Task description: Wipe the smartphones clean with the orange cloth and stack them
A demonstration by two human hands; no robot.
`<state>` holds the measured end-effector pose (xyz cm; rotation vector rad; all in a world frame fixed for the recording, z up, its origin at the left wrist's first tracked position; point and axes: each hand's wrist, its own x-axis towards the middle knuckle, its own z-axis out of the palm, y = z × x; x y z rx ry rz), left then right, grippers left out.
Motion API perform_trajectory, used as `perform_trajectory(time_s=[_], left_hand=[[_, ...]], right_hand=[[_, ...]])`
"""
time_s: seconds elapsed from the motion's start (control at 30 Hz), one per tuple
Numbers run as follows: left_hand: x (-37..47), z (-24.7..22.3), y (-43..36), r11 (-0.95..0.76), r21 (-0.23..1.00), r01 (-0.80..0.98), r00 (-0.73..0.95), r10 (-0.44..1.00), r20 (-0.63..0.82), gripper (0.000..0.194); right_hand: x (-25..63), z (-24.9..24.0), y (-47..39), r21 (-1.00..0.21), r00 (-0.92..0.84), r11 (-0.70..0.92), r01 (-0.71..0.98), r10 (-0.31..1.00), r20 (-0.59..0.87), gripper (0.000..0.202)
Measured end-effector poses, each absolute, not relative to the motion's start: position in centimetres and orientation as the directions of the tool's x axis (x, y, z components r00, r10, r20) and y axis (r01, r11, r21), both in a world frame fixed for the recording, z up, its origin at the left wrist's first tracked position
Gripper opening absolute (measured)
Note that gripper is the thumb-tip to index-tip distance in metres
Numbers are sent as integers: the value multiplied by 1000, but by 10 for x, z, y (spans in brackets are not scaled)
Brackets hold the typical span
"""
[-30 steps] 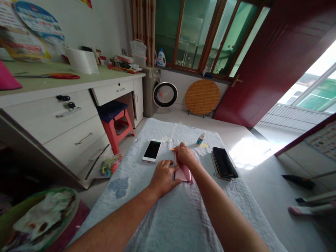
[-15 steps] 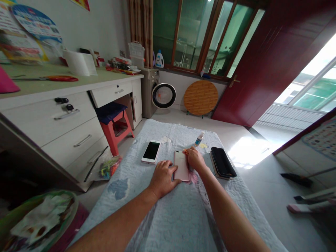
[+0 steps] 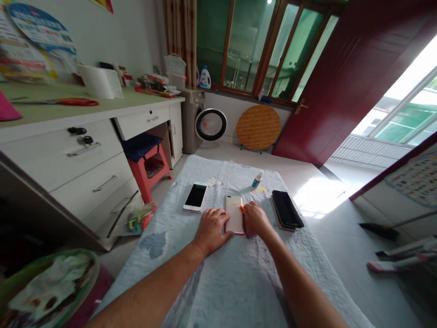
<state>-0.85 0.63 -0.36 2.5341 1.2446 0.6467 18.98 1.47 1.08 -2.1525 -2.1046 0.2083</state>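
Note:
A pink smartphone [image 3: 234,214] lies back side up on the cloth-covered table. My left hand [image 3: 212,230] braces its lower left corner, with the index finger along the left edge and the thumb at the bottom edge. Pinched in my right hand [image 3: 255,218] is a small orange cloth [image 3: 242,208], mostly hidden by the fingers, pressed to the phone's right edge. To the left rests a white smartphone [image 3: 195,197] with its dark screen up. A small spray bottle [image 3: 257,180] stands beyond my right hand. Farther right is a black phone [image 3: 287,208] stacked on another flat item.
A light blue quilted cloth [image 3: 225,282] covers the table. On the left are a desk [image 3: 85,159] with drawers, a red stool [image 3: 148,168] and a waste bin [image 3: 97,278]. Behind stand a washing machine [image 3: 191,120] with its door open and a round wooden tabletop [image 3: 258,127].
My right hand has slid toward me along the phone's right edge, from near the top corner to about the middle. My left hand keeps its place on the phone.

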Motion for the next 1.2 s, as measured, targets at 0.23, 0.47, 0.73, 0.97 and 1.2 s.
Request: perform_trajectory(time_s=[0.23, 0.47, 0.73, 0.97, 1.2], left_hand=[[-9, -7, 7, -612, 387, 689, 544, 791, 281, 53], [-8, -5, 6, -604, 378, 702, 537, 797, 278, 51], [-8, -7, 7, -613, 393, 685, 538, 790, 295, 49], [-9, -9, 8, -630, 399, 667, 550, 777, 306, 55], [-9, -7, 8, -624, 394, 675, 553, 781, 291, 50]], right_hand=[[187, 17, -12, -217, -27, 12, 976, 997, -67, 25], [180, 33, -40, -196, -69, 44, 980, 990, -120, 31], [175, 32, -42, -281, -82, 74, 957, 996, -19, 30], [163, 16, -25, -291, -122, 143, 946, 989, 89, 25], [177, 13, 17, -189, -18, 33, 981, 997, 80, 31]])
